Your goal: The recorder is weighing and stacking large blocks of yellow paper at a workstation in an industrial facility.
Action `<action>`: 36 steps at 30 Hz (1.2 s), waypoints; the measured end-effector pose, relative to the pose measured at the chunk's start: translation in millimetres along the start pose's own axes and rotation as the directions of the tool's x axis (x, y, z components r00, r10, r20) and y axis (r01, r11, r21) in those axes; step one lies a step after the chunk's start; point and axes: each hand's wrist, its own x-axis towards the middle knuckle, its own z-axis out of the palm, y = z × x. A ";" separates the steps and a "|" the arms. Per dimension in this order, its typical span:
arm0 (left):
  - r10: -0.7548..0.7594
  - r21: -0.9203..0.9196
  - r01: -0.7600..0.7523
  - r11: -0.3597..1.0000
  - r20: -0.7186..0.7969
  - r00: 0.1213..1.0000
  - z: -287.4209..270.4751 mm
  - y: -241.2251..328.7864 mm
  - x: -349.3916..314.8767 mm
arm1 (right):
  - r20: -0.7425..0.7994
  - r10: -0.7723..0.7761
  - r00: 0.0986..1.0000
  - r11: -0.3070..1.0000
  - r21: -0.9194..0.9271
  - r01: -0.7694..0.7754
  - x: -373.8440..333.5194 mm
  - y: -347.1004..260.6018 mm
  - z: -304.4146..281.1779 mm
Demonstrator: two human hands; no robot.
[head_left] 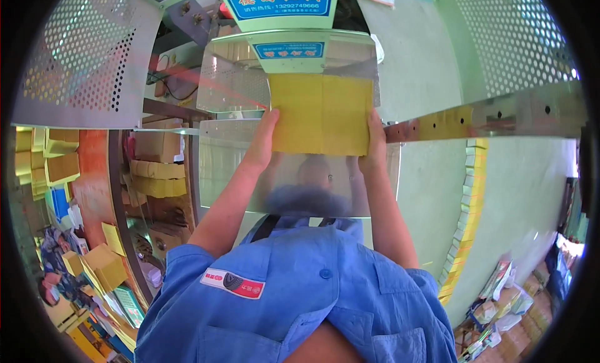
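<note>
Hands, head view: both hands have hold of the same thing, the left hand (265,130) at 11 o'clock and the right hand (376,137) at 2 o'clock. Each is partly closed, with the thumb along one side edge.
Yellow board: the yellow board (321,114) is between the two hands, just past 12 o'clock, with its broad face to the head camera. A faint line runs down its middle. It is held by opposite edges, I think to keep it level and straight toward the machine.
Steel plate: the shiny steel plate (234,169) stretches behind and below the board and reflects the wearer. If the board touches it, I cannot tell.
Perforated panels: one perforated panel (94,63) stands at 10 o'clock, another at 2 o'clock, perhaps as guards.
Row of pieces: at between 3 and 4 o'clock a row of yellow-and-white pieces (467,219) is lined up closely, maybe for easy counting.
Cartons: yellow-brown cartons (105,266) are at 8 o'clock, bent and blurred by the lens.
Hidden: most fingers are behind the board, so their exact grip is not visible; its thickness is also unclear.
</note>
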 end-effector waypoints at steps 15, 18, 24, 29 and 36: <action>0.076 0.075 -0.068 0.995 -0.112 0.991 27.9 -9.9 5.8 | -0.115 0.043 0.992 0.995 0.091 -0.033 18.2 12.3 -28.1; 0.024 0.011 -0.023 1.000 -0.152 0.988 26.4 -13.0 2.5 | -0.328 -0.261 0.908 0.957 -0.208 0.200 6.0 0.7 -0.6; 0.022 0.007 -0.021 1.000 -0.185 0.983 46.4 -8.7 0.8 | -0.314 -0.230 0.921 0.971 -0.013 0.238 8.6 1.2 -12.8; -0.001 0.011 0.002 1.000 -0.173 0.985 44.0 -6.8 -0.7 | -0.172 -0.114 0.978 0.987 0.096 0.132 14.0 12.5 -24.2; 0.079 0.130 -0.056 0.990 -0.178 0.981 -3.5 -27.7 -49.1 | -0.110 0.122 0.986 0.991 -0.039 -0.127 -18.7 39.3 -27.7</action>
